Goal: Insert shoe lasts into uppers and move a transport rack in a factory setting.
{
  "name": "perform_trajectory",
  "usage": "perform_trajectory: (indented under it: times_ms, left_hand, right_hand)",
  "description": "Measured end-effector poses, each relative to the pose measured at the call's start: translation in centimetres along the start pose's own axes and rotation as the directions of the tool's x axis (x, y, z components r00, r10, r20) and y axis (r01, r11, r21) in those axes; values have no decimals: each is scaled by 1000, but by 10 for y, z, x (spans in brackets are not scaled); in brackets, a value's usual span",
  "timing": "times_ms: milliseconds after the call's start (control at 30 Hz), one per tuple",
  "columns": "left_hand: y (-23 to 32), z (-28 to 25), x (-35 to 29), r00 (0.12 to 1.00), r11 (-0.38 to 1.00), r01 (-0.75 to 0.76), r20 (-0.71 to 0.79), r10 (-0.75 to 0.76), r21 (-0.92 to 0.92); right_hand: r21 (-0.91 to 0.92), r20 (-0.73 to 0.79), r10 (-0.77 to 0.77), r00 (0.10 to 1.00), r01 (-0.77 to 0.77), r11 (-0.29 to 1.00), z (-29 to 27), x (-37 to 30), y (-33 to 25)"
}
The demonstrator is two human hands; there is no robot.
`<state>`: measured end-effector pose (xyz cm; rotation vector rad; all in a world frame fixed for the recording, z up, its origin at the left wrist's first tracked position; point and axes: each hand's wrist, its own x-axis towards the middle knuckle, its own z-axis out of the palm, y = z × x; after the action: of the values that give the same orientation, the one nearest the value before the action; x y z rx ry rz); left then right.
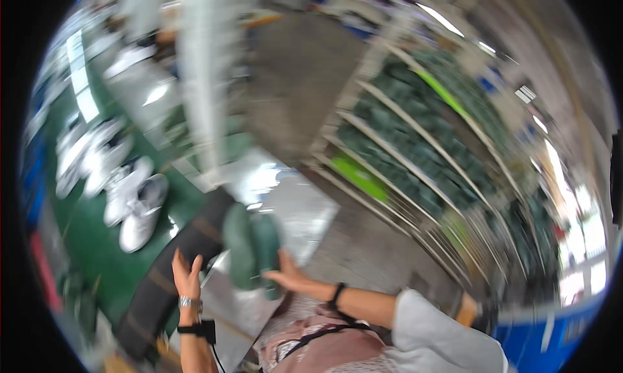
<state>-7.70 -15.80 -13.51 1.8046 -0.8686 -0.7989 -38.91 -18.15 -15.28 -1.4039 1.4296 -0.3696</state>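
Note:
Two dark green shoe lasts (239, 246) lie side by side in front of me, blurred by motion, above a shiny metal tabletop (302, 207). My right hand (289, 277) grips the right-hand last (267, 243) near its close end, thumb across the top and fingers along the side. To the left of the pair, my left hand (187, 279) is raised with thumb and fingers apart, holding nothing that I can see. A small dark shape shows beside that hand, too blurred to name.
A black padded band (170, 269) runs along the table's left side. Beyond it, white sneakers (144, 211) stand on a green surface (84, 220). A tall rack (363, 91) filled with green lasts stands at the right. A whitish upright post (206, 81) rises ahead.

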Motion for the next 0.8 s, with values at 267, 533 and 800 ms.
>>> perform_trajectory:
  times_ms: [267, 533, 800]
  left_hand:
    - [-24, 145, -68, 818, 866, 410, 535, -211, -285]
    - [141, 353, -234, 480, 886, 426, 876, -49, -184]
    - [283, 788, -476, -192, 991, -115, 981, 41, -64]
  right_hand:
    - [82, -285, 70, 956, -48, 995, -34, -36, 20]
    - [960, -99, 415, 904, -23, 279, -248, -194, 167]
    - [796, -543, 688, 482, 556, 239, -544, -335, 394]
